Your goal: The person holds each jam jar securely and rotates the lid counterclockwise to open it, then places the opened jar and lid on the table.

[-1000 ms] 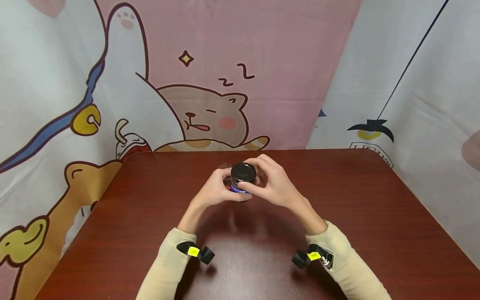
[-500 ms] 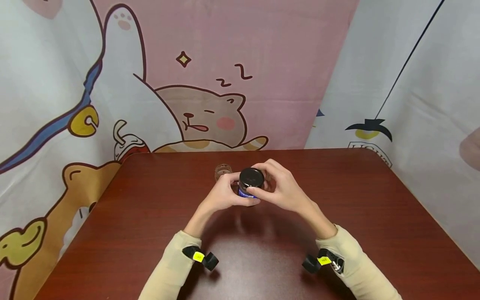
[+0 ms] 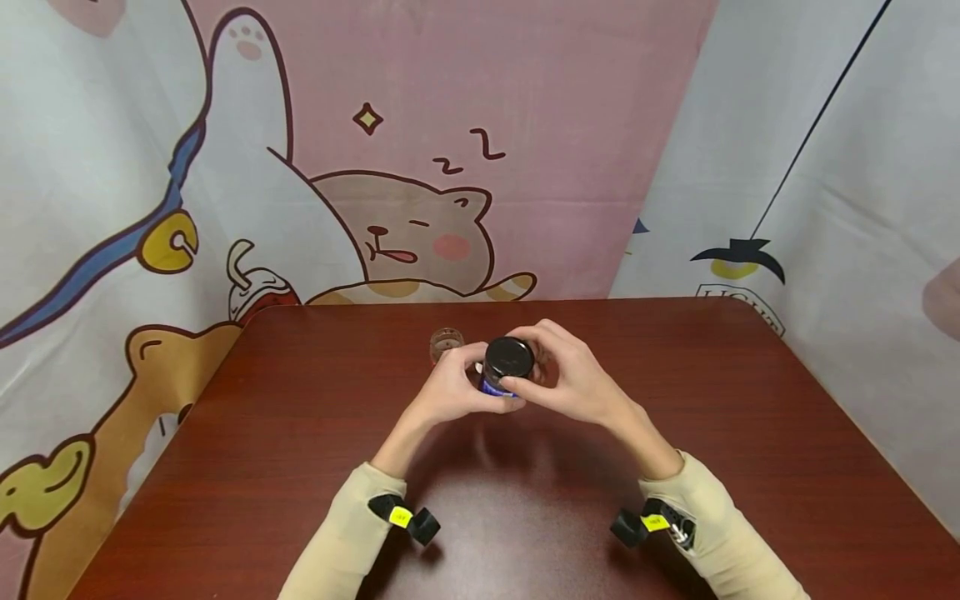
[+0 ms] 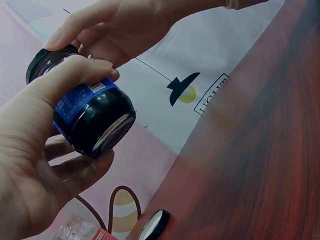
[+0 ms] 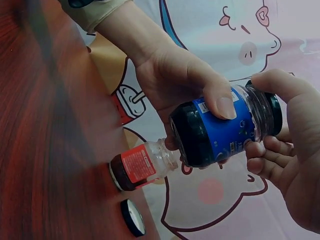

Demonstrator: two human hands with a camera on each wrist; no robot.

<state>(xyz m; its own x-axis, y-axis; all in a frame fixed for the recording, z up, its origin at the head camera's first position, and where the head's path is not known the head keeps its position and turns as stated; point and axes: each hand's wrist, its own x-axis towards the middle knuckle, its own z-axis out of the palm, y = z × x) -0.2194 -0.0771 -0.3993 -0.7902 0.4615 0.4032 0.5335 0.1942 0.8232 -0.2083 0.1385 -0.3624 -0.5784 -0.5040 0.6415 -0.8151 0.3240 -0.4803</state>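
Note:
A glass jar (image 5: 227, 125) with a blue label, a dark lower part and a black lid (image 3: 510, 357) is held up over the table, tilted. My left hand (image 3: 457, 383) grips the jar round its labelled body, thumb across the label. From the other side my right hand (image 3: 566, 375) holds the lid end, its thumb at the lid's near edge and its fingers round the far side. The right wrist view has the right fingers (image 5: 287, 85) at the lid and clear neck. Some of the fingers behind the jar are hidden.
Behind my left hand stands a second glass jar (image 5: 137, 165), red-labelled, its mouth uncovered and dark contents at its base. Close to it on the dark red wooden table (image 3: 315, 400) lies a loose lid (image 5: 132, 217). A printed cloth (image 3: 570, 150) hangs beyond the table's edge.
Both hands and the blue-labelled jar have shifted right and slightly nearer to me. The second jar behind the left hand shows more plainly than before.

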